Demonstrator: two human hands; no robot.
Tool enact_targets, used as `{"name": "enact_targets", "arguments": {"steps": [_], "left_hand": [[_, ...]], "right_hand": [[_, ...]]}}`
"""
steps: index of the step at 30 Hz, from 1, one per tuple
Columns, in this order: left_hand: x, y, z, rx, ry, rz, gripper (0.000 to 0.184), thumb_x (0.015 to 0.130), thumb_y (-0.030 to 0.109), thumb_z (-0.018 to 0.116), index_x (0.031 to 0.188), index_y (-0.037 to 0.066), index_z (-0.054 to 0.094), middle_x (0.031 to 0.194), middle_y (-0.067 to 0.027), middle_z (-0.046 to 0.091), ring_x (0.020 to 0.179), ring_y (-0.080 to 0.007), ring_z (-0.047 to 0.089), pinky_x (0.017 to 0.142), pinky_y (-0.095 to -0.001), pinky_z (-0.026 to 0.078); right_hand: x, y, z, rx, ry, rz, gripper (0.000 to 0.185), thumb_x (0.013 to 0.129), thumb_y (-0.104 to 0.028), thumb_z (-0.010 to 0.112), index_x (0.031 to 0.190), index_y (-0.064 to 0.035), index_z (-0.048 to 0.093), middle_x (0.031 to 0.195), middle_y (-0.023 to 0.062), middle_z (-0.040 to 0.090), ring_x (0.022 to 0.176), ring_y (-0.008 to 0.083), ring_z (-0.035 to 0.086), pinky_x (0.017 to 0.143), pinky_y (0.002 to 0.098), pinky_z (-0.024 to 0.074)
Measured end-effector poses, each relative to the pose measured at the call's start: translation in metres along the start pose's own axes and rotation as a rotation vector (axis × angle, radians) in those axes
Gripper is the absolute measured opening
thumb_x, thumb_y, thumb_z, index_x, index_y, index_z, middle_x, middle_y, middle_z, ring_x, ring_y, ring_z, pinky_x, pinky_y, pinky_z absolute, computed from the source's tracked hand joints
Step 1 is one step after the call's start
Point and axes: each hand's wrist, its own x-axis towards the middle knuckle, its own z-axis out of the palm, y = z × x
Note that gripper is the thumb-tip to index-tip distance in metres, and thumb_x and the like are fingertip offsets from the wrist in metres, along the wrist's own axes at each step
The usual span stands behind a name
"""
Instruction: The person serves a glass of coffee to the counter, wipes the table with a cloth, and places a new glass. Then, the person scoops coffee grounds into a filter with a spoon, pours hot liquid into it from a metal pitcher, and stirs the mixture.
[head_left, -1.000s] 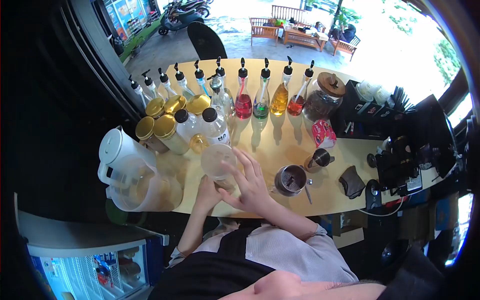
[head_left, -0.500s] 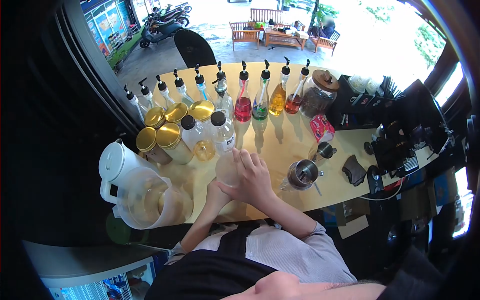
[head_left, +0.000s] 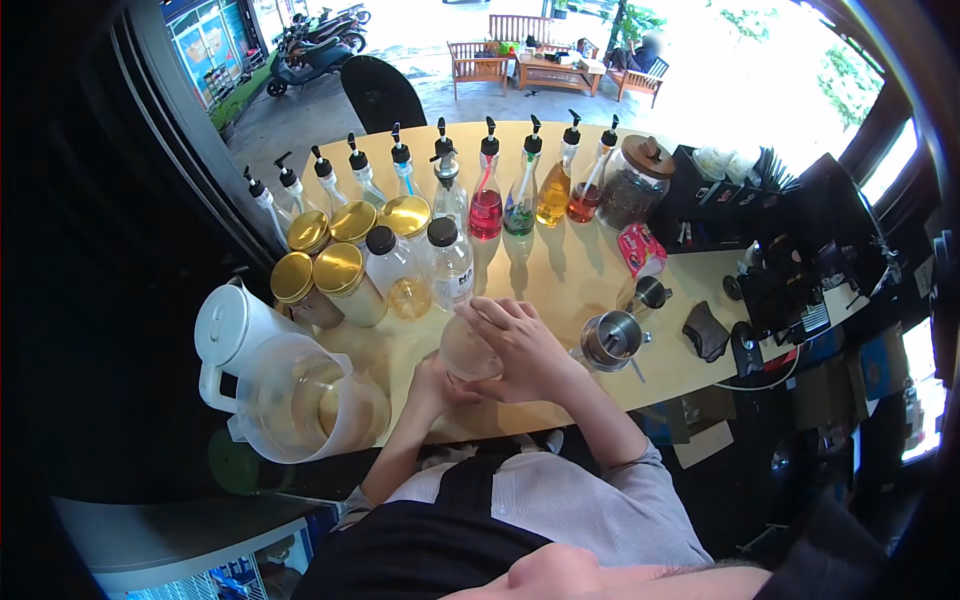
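Between my two hands is a translucent, pale round container [head_left: 468, 352], held near the table's front edge; its exact kind is unclear. My left hand [head_left: 438, 388] wraps its lower left side, fingers partly hidden beneath. My right hand [head_left: 528, 352] curls over its right side and rim, with the fingers bent at the far edge. Just beyond stands a clear black-capped bottle [head_left: 450, 268] with a printed label. Beside that is another black-capped bottle [head_left: 396, 272]. A metal cup [head_left: 611, 341] stands to the right of my right hand, with a small steel jigger [head_left: 651, 293] behind it.
Several pump bottles, one with red syrup [head_left: 486, 212], line the back. Gold-lidded jars [head_left: 340, 270], a white-lidded pitcher [head_left: 238, 325] and a large clear jug [head_left: 300, 400] crowd the left. A dark cloth [head_left: 707, 333] and pink packet [head_left: 641, 250] lie right.
The container has moved slightly right and down in view. My right hand has shifted right, its fingers now more spread and bent over the container. My left hand stays against it.
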Motion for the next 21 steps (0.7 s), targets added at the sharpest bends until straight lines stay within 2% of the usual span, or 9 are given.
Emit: {"name": "enact_targets", "arguments": {"steps": [3,5,9,11,15,17,18,19,21], "left_hand": [[-0.002,0.009,-0.011,-0.063,-0.055,-0.010,0.071,0.046,0.031,0.089,0.105,0.004,0.062,0.099,-0.0167,0.067,0.091,-0.0331,0.066,0.079,-0.0403,0.053],[-0.001,0.027,-0.024,-0.257,-0.197,-0.037,0.070,0.046,0.029,0.089,0.105,0.003,0.063,0.100,-0.0160,0.068,0.093,-0.0305,0.066,0.081,-0.0379,0.053],[-0.005,0.046,-0.032,-0.492,-0.236,-0.074,0.068,0.048,0.028,0.089,0.106,0.002,0.064,0.099,-0.0137,0.069,0.095,-0.0261,0.066,0.082,-0.0350,0.052],[-0.005,0.057,-0.042,-0.435,-0.426,-0.102,0.078,0.051,0.020,0.090,0.119,0.001,0.056,0.109,-0.0084,0.065,0.102,-0.0169,0.062,0.088,-0.0327,0.050],[-0.014,0.055,-0.035,-0.348,-0.386,-0.056,0.079,0.050,0.020,0.090,0.118,0.001,0.056,0.110,-0.0084,0.065,0.103,-0.0174,0.062,0.088,-0.0331,0.050],[-0.016,0.065,-0.035,-0.423,-0.256,-0.127,0.078,0.048,0.026,0.088,0.116,0.002,0.058,0.103,-0.0139,0.068,0.095,-0.0271,0.066,0.086,-0.0360,0.051],[-0.018,0.060,-0.030,-0.423,-0.257,-0.126,0.078,0.048,0.026,0.088,0.116,0.002,0.058,0.103,-0.0139,0.068,0.095,-0.0271,0.066,0.086,-0.0360,0.051],[-0.019,0.053,-0.023,-0.225,-0.167,-0.124,0.083,0.047,0.027,0.088,0.118,0.002,0.055,0.102,-0.0155,0.067,0.095,-0.0304,0.065,0.085,-0.0378,0.051],[-0.023,0.050,-0.018,-0.026,-0.080,-0.124,0.088,0.045,0.028,0.088,0.121,0.001,0.052,0.102,-0.0170,0.066,0.096,-0.0336,0.064,0.085,-0.0395,0.051]], "right_hand": [[-0.004,0.001,-0.004,0.075,-0.028,-0.038,0.090,0.062,-0.040,0.074,0.137,-0.0037,0.042,0.133,0.0146,0.045,0.122,0.0302,0.042,0.103,0.0403,0.0330],[-0.005,0.000,-0.010,0.104,-0.070,-0.054,0.091,0.061,-0.038,0.075,0.138,-0.0048,0.041,0.134,0.0146,0.044,0.123,0.0308,0.042,0.104,0.0409,0.0323],[-0.010,0.002,-0.016,0.179,-0.125,-0.130,0.092,0.059,-0.031,0.077,0.140,-0.0070,0.040,0.135,0.0139,0.043,0.124,0.0319,0.041,0.105,0.0422,0.0315],[-0.012,0.001,-0.024,0.216,-0.153,-0.144,0.092,0.059,-0.030,0.077,0.140,-0.0080,0.040,0.135,0.0137,0.043,0.124,0.0322,0.041,0.105,0.0426,0.0316],[-0.013,-0.002,-0.035,0.270,-0.192,-0.183,0.088,0.062,-0.034,0.077,0.140,-0.0126,0.041,0.132,0.0121,0.046,0.124,0.0311,0.042,0.104,0.0417,0.0329],[-0.018,-0.013,-0.035,0.157,-0.115,-0.132,0.087,0.064,-0.039,0.075,0.140,-0.0143,0.042,0.130,0.0131,0.048,0.119,0.0314,0.045,0.099,0.0413,0.0362],[-0.020,-0.021,-0.033,0.044,-0.039,-0.082,0.085,0.066,-0.044,0.074,0.140,-0.0159,0.042,0.127,0.0141,0.050,0.115,0.0317,0.049,0.095,0.0410,0.0394],[-0.022,-0.029,-0.028,0.046,-0.040,-0.081,0.085,0.066,-0.044,0.074,0.140,-0.0159,0.042,0.127,0.0141,0.050,0.115,0.0317,0.049,0.095,0.0410,0.0394],[-0.024,-0.045,-0.018,-0.240,0.143,0.227,0.082,0.069,-0.051,0.071,0.139,-0.0178,0.043,0.123,0.0161,0.052,0.102,0.0333,0.053,0.088,0.0436,0.0431]]}}
